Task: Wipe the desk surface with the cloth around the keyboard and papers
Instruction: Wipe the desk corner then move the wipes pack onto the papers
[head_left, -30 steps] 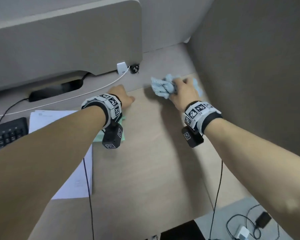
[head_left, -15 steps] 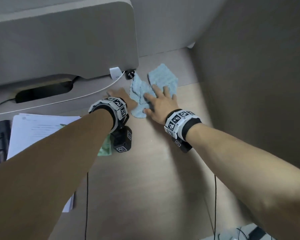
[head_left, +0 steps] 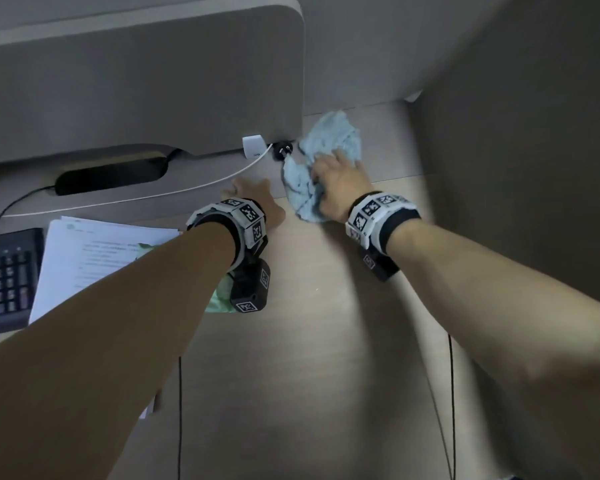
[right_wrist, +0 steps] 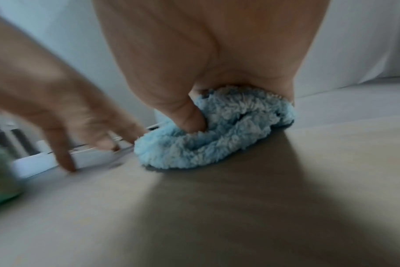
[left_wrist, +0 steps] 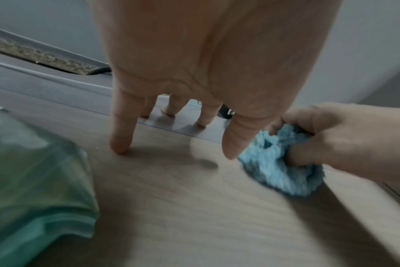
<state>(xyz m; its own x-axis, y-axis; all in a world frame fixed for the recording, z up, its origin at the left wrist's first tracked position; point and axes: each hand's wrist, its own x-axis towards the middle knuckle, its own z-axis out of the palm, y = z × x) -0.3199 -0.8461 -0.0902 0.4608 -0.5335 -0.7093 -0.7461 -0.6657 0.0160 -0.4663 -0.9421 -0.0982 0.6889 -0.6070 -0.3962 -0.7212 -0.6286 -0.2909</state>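
Note:
A fluffy light-blue cloth (head_left: 329, 143) lies bunched on the wooden desk (head_left: 309, 341), close to the grey partition at the back. My right hand (head_left: 336, 178) presses down on it, with fingers and thumb curled into the cloth (right_wrist: 217, 140). Just left of it, my left hand (head_left: 253, 199) rests on straight fingertips (left_wrist: 119, 144) on the bare desk and holds nothing. The papers (head_left: 94, 258) and the black keyboard (head_left: 4, 275) sit at the left, the papers partly hidden by my left forearm.
A white charger (head_left: 253, 145) and a black plug (head_left: 283, 150) sit at the partition's foot, left of the cloth. A white cable (head_left: 136, 199) runs left from the charger. A green packet (head_left: 222, 296) lies under my left wrist. A wall panel (head_left: 516, 133) closes the right side.
My right hand moved the cloth left from the wall panel, laid it flat under spread fingers, and now bunches it up near the black plug. The left hand has stayed in place.

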